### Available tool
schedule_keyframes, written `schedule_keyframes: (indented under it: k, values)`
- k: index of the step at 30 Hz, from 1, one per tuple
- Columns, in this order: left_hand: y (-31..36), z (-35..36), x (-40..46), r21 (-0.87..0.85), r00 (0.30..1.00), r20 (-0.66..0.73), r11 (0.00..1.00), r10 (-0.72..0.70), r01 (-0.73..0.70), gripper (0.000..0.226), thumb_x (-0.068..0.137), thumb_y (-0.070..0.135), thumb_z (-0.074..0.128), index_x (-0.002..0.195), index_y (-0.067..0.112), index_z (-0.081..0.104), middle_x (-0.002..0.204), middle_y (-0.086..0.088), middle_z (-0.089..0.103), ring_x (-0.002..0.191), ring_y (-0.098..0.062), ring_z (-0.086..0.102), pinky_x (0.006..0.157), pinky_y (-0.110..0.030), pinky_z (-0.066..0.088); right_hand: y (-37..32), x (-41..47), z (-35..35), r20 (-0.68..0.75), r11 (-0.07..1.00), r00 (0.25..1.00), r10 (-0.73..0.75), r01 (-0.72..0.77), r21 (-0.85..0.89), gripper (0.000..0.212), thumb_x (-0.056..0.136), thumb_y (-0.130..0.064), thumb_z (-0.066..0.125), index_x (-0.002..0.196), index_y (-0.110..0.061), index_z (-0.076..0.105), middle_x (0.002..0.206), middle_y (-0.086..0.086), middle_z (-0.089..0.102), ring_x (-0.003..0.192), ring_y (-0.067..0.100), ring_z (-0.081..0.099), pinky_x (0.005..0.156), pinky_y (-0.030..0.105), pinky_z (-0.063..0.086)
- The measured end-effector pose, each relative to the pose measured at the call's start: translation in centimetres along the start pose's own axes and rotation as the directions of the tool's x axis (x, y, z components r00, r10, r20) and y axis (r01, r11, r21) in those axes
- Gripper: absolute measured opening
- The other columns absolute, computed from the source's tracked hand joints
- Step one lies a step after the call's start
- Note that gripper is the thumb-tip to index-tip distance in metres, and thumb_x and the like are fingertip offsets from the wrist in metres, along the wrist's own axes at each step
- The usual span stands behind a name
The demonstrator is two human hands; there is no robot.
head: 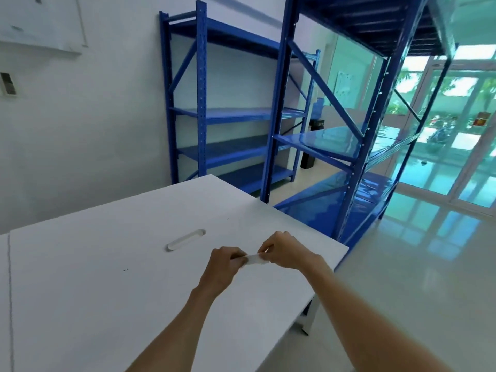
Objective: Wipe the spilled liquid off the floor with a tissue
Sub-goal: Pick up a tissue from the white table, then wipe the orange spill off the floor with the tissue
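Both of my hands are stretched out over the white table (pixel 107 291), near its right edge. Between them is a small white folded tissue (pixel 255 259). My left hand (pixel 224 267) pinches its left end and my right hand (pixel 284 252) pinches its right end. The tissue is held just above the tabletop. The pale glossy floor (pixel 416 277) lies to the right of the table; I see no spilled liquid on the part in view.
An oval cable slot (pixel 185 239) sits in the tabletop ahead of my hands. Two blue metal shelf racks stand beyond the table, one against the wall (pixel 228 114) and one closer on the right (pixel 349 146). Glass doors (pixel 456 130) fill the far right.
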State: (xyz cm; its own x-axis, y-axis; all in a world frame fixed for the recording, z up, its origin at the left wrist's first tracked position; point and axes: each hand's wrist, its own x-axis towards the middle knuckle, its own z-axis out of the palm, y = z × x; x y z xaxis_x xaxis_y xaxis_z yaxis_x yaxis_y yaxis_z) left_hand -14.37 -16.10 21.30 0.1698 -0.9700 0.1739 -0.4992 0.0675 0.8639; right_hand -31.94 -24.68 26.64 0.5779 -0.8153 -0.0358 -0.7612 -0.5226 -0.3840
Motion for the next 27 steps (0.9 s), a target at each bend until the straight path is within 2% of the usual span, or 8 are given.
schedule_keyframes:
  k: [3,7,11,13,16,20,23,27]
  values:
    - [2.6,1.3,0.7,-0.048,0.998,0.039,0.997,0.057,-0.055,0.011,0.085,0.013,0.068,0.084,0.013,0.079,0.075,0.001,0.074,0.068,-0.005,0.065,0.059,-0.012,0.046,2.2,-2.7,-1.8,-0.024,0.995,0.996,0.089,-0.088,0.045,0.012,0.090,-0.020,0.067,0.093,-0.024,0.078,0.078,-0.008,0.069,0.073,0.011,0.066,0.063,0.022,0.054]
    - [6.0,4.4,2.2,-0.071,0.983,0.119,0.989,0.140,-0.133,0.009,0.085,0.015,0.072,0.089,0.013,0.080,0.082,0.002,0.075,0.076,-0.008,0.068,0.061,-0.011,0.048,5.6,-6.3,-4.6,-0.075,0.968,0.976,0.205,-0.191,0.161,0.011,0.090,-0.023,0.068,0.096,-0.022,0.078,0.079,-0.005,0.074,0.074,0.010,0.070,0.076,0.027,0.058]
    - [10.5,9.2,3.6,-0.079,0.945,0.235,0.973,0.230,-0.217,0.009,0.084,0.020,0.074,0.092,0.018,0.079,0.081,0.008,0.073,0.076,-0.005,0.067,0.063,-0.013,0.050,9.0,-11.0,-7.1,-0.155,0.927,0.947,0.280,-0.225,0.299,0.023,0.085,-0.034,0.075,0.106,-0.025,0.074,0.084,-0.008,0.074,0.073,-0.001,0.067,0.065,0.011,0.045]
    - [13.1,12.5,3.9,-0.112,0.908,0.307,0.959,0.284,-0.262,0.010,0.085,0.022,0.074,0.093,0.019,0.078,0.082,0.008,0.073,0.077,-0.005,0.067,0.064,-0.015,0.051,11.4,-13.6,-8.1,-0.194,0.905,0.920,0.340,-0.264,0.335,0.018,0.084,-0.035,0.074,0.099,-0.026,0.076,0.080,-0.010,0.073,0.065,-0.002,0.065,0.062,0.009,0.040]
    - [15.3,15.2,4.0,-0.156,0.887,0.337,0.948,0.315,-0.277,0.011,0.085,0.021,0.073,0.094,0.019,0.077,0.084,0.007,0.073,0.080,-0.007,0.068,0.063,-0.017,0.053,13.5,-15.8,-9.3,-0.230,0.891,0.895,0.383,-0.293,0.347,0.011,0.084,-0.029,0.069,0.075,-0.028,0.075,0.067,-0.005,0.066,0.055,0.005,0.054,0.057,0.019,0.041]
    - [19.7,22.5,3.4,-0.189,0.824,0.436,0.932,0.362,-0.310,0.014,0.085,0.018,0.073,0.099,0.014,0.077,0.087,0.000,0.074,0.082,-0.012,0.070,0.062,-0.017,0.056,19.4,-22.2,-11.7,-0.280,0.842,0.830,0.483,-0.353,0.409,0.017,0.087,-0.029,0.069,0.093,-0.016,0.078,0.069,-0.003,0.066,0.059,0.006,0.054,0.057,0.022,0.042]
    - [22.4,27.5,3.3,-0.238,0.813,0.441,0.923,0.380,-0.303,0.015,0.085,0.020,0.074,0.098,0.014,0.078,0.087,-0.002,0.075,0.082,-0.016,0.071,0.069,-0.026,0.061,23.2,-26.3,-13.1,-0.288,0.811,0.810,0.511,-0.342,0.476,0.016,0.089,-0.028,0.070,0.085,-0.014,0.076,0.060,-0.006,0.066,0.052,0.003,0.056,0.053,0.019,0.042]
    - [25.0,33.2,2.2,-0.277,0.801,0.441,0.910,0.405,-0.308,0.016,0.086,0.023,0.073,0.099,0.014,0.077,0.088,-0.002,0.076,0.082,-0.018,0.072,0.071,-0.031,0.062,28.1,-30.8,-14.3,-0.339,0.754,0.748,0.571,-0.314,0.576,0.022,0.088,-0.029,0.072,0.094,-0.009,0.077,0.076,0.004,0.074,0.064,0.009,0.065,0.060,0.026,0.046]
